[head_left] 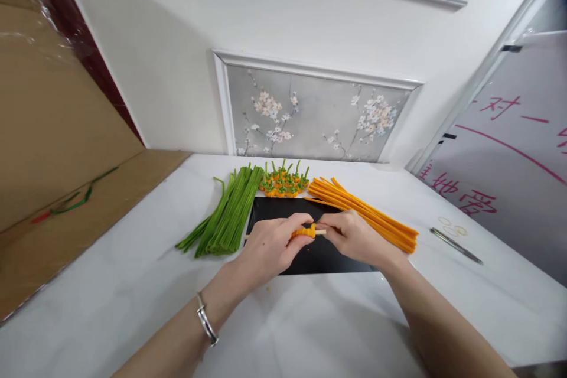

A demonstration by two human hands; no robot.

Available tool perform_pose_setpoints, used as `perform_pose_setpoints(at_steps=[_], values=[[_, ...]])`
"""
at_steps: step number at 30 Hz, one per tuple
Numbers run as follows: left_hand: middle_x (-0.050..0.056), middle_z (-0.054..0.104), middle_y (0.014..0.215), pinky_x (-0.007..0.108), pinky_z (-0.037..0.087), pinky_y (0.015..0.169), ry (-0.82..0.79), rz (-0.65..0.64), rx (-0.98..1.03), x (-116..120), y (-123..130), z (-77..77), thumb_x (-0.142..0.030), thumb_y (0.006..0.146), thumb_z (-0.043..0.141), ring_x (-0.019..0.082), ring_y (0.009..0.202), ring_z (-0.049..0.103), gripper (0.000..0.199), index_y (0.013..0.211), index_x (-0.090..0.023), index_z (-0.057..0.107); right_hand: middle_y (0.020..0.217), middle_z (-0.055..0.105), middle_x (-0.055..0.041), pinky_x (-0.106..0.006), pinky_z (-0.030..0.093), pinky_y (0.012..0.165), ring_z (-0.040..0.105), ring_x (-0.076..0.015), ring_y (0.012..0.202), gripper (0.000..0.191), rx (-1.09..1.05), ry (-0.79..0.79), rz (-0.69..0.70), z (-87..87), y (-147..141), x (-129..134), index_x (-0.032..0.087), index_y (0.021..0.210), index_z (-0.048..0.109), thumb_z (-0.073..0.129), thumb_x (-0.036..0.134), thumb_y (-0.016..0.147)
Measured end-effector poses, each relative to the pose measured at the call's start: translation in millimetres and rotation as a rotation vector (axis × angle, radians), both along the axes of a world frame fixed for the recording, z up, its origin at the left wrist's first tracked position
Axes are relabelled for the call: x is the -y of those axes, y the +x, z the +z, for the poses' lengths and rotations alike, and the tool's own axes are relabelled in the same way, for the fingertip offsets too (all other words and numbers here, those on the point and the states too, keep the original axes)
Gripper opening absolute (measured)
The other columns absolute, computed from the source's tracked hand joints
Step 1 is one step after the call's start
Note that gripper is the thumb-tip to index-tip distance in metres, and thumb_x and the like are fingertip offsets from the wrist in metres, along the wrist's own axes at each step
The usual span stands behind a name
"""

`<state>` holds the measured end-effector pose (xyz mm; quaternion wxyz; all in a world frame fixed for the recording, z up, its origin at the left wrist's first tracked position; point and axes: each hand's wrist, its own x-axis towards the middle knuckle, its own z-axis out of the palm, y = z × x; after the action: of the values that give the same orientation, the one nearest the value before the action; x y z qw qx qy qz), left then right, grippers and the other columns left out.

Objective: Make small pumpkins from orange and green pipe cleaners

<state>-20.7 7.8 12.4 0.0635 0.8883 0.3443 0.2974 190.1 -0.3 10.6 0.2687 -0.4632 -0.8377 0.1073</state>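
Note:
My left hand [277,242] grips a thin wooden stick [321,232] that has an orange pipe cleaner [305,232] coiled around it. My right hand [349,233] is closed in a pinch at the stick's right end, where the pipe cleaner's loose end runs to its fingertips; the fingers partly hide it. Both hands are above a black mat [305,260]. Just beyond it stand several small orange pipe-cleaner shapes [283,182] with green tops and stems.
Left of the mat lies a bundle of green pipe cleaners [230,212]; on the right, a bundle of orange ones [367,212]. Tweezers [456,245] and several rubber bands [452,227] lie farther right on the white table [274,331]. Cardboard [66,118] borders the left side.

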Motion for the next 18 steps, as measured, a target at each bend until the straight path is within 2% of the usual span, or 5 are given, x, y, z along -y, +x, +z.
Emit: perform_pose_setpoints(at_steps=[4, 11, 14, 18], values=[[0.001, 0.075, 0.091, 0.025, 0.048, 0.070, 0.090, -0.008, 0.038, -4, -2, -2.9, -0.022, 0.092, 0.054, 0.017, 0.079, 0.069, 0.017, 0.104, -0.023, 0.066, 0.060, 0.052, 0.0023, -0.025, 0.028, 0.055, 0.042, -0.0109, 0.054, 0.026, 0.105, -0.020, 0.068, 4.4, -4, 8, 0.020, 0.068, 0.051, 0.048, 0.022, 0.094], [0.000, 0.075, 0.084, 0.025, 0.048, 0.064, 0.100, 0.108, -0.027, -4, -3, -1.4, -0.026, 0.093, 0.056, 0.017, 0.073, 0.069, 0.021, 0.111, -0.025, 0.067, 0.057, 0.043, 0.0048, -0.026, 0.023, 0.051, 0.034, -0.0107, 0.049, 0.028, 0.198, 0.032, 0.093, 11.0, -8, 22, 0.020, 0.067, 0.045, 0.047, 0.021, 0.095], [0.000, 0.076, 0.090, 0.025, 0.048, 0.065, 0.093, 0.106, -0.028, -5, -4, -1.0, -0.025, 0.093, 0.055, 0.017, 0.075, 0.070, 0.027, 0.118, -0.026, 0.064, 0.058, 0.044, 0.0042, -0.027, 0.025, 0.052, 0.037, -0.0114, 0.050, 0.027, 0.203, 0.070, 0.100, 10.2, -6, 24, 0.021, 0.068, 0.046, 0.046, 0.022, 0.096], [-0.002, 0.076, 0.097, 0.025, 0.050, 0.071, 0.085, 0.086, -0.012, -7, -5, -2.2, -0.025, 0.094, 0.054, 0.016, 0.083, 0.071, 0.023, 0.112, -0.029, 0.067, 0.061, 0.051, 0.0018, -0.026, 0.032, 0.054, 0.045, -0.0125, 0.053, 0.026, 0.185, 0.124, 0.097, 10.6, -4, 24, 0.020, 0.074, 0.054, 0.041, 0.023, 0.097]])
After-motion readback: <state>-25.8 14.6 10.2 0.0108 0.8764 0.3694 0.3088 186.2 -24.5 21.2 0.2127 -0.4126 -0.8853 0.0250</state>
